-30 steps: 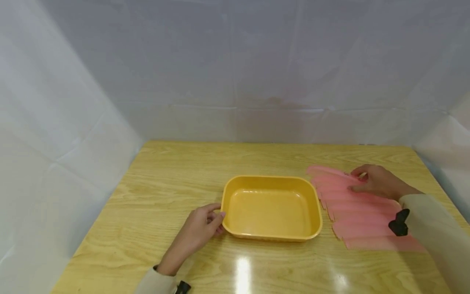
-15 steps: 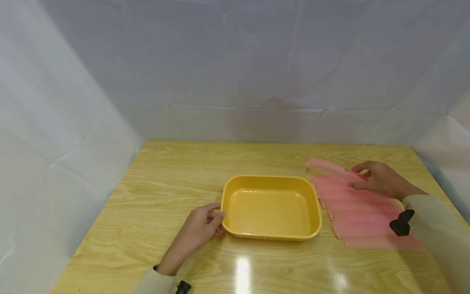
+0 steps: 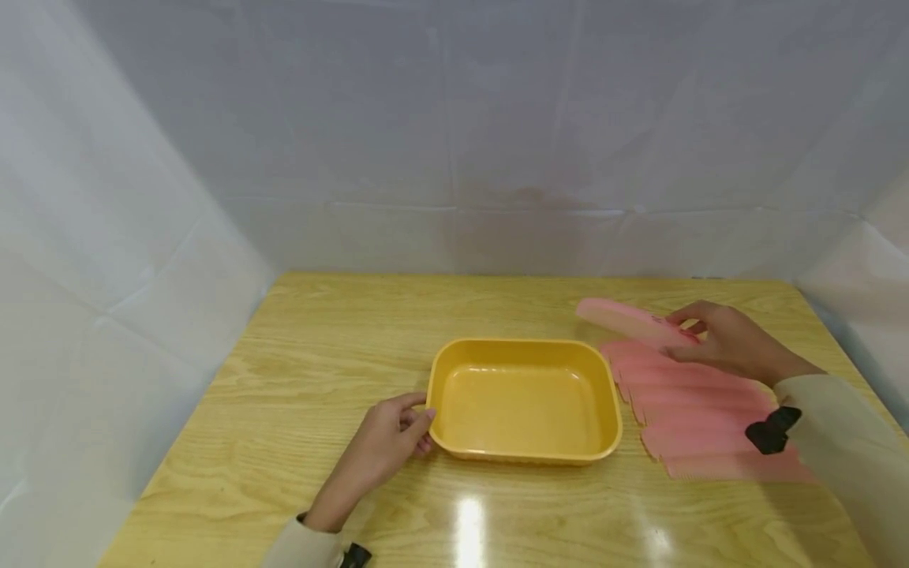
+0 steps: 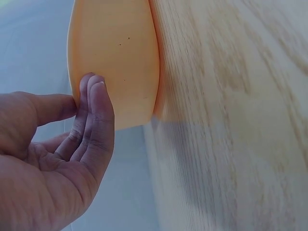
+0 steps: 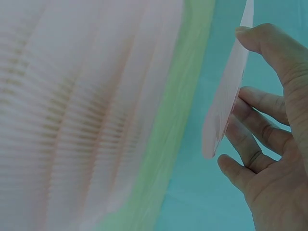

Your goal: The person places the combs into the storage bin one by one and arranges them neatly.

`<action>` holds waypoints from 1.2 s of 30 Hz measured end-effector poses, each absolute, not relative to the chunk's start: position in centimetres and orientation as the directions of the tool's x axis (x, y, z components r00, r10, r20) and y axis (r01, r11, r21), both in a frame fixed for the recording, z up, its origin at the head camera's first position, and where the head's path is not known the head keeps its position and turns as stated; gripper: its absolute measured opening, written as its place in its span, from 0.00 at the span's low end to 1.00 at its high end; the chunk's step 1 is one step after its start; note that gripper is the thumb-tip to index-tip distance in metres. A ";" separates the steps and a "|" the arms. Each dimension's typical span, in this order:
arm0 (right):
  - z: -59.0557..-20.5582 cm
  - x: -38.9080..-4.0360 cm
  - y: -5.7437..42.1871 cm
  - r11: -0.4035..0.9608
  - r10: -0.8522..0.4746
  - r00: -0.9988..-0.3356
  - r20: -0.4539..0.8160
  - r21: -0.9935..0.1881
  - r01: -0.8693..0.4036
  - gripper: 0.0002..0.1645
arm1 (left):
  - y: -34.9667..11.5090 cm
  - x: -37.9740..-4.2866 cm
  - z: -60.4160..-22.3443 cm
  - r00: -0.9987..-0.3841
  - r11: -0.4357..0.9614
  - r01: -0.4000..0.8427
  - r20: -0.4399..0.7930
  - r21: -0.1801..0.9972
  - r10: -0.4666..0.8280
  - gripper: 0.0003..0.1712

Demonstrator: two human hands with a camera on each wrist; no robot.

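Observation:
At the middle of the table, my left hand (image 3: pixel 389 438) pinches the left rim of a yellow plastic tray (image 3: pixel 525 406). In the left wrist view the fingertips lie against the tray's outer wall (image 4: pixel 125 57), with the thumb at the rim. Over on the right, my right hand (image 3: pixel 738 339) holds a pink comb (image 3: pixel 619 317) by one end, between thumb and fingers, raised above the table and tilted. Below it lies an overlapping row of several pink combs (image 3: pixel 689 386), partly hidden by the right hand and sleeve. The right wrist view shows the held comb (image 5: pixel 228 96) nearly edge-on.
The wooden table (image 3: pixel 341 339) carries the tray and combs. White sheeting (image 3: pixel 454 158) stands behind it and along both sides. A black strap piece (image 3: pixel 772 430) sits on the right sleeve, and another (image 3: pixel 355 554) is at the left cuff.
My right hand has lifted the farthest comb off the row and shifted it slightly left and away. The left hand and tray stay in place.

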State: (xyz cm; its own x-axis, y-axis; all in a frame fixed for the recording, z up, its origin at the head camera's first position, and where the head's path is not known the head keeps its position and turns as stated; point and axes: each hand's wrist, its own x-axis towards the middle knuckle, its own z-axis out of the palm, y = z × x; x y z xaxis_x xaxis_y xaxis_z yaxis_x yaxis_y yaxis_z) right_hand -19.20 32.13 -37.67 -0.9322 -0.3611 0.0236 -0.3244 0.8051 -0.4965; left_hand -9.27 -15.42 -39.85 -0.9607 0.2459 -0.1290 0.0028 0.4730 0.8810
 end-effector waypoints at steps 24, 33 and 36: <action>-35.4 -18.6 26.2 0.687 -0.491 -0.855 0.166 -0.530 -0.498 0.27 | -15.3 -9.5 -39.9 -0.958 0.450 -0.028 -0.152 0.893 0.243 0.25; -35.7 -18.4 24.0 0.670 -0.524 -0.836 0.162 -0.527 -0.522 0.27 | -15.2 -9.4 -39.7 -0.957 0.457 -0.029 -0.157 0.889 0.244 0.25; -35.9 -18.2 23.3 0.657 -0.537 -0.826 0.170 -0.529 -0.537 0.28 | -15.1 -9.5 -39.6 -0.957 0.461 -0.032 -0.161 0.887 0.242 0.26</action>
